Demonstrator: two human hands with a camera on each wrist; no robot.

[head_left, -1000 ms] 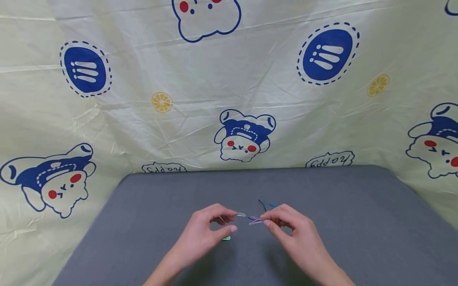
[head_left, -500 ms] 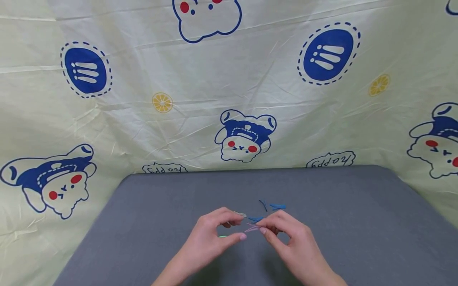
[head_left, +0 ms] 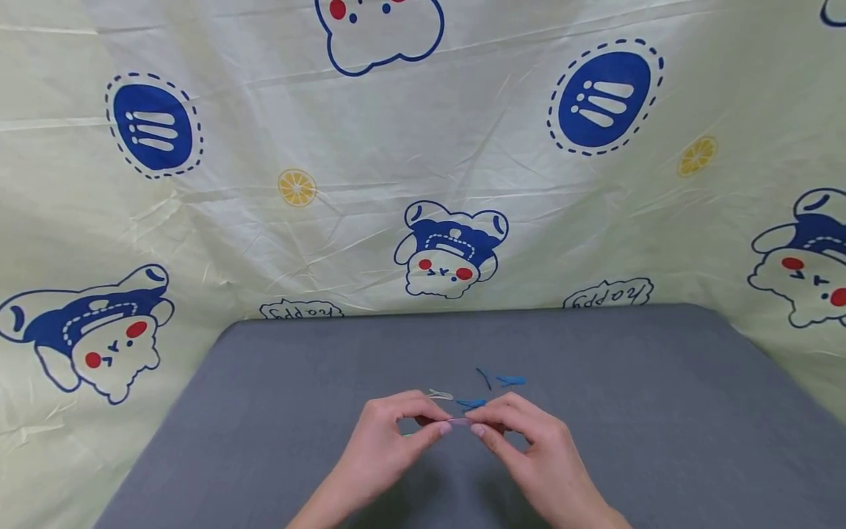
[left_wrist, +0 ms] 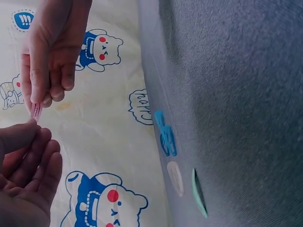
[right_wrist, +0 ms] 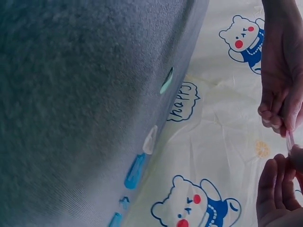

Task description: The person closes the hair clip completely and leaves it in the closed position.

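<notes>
A small pink hair clip [head_left: 459,422] is held up over the table between both hands. My left hand [head_left: 399,433] pinches one end between thumb and index finger. At the other end, my right hand [head_left: 529,433] pinches it the same way. Only the middle of the clip shows between the fingertips in the left wrist view, where the pink clip [left_wrist: 36,111] looks slim. Just beyond the fingers lie a white hair clip [head_left: 440,395] and a blue hair clip [head_left: 471,405]. A green clip [left_wrist: 199,194] lies on the table, mostly hidden behind my left hand in the head view.
Farther back on the grey table [head_left: 317,360] lie another blue clip [head_left: 511,381] and a thin dark blue piece [head_left: 485,378]. A pale printed cloth [head_left: 370,154] hangs behind the table's back edge.
My left thumb and index finger have closed on the pink clip's free end. My right hand has lowered it toward me and slightly left, uncovering the blue clips behind.
</notes>
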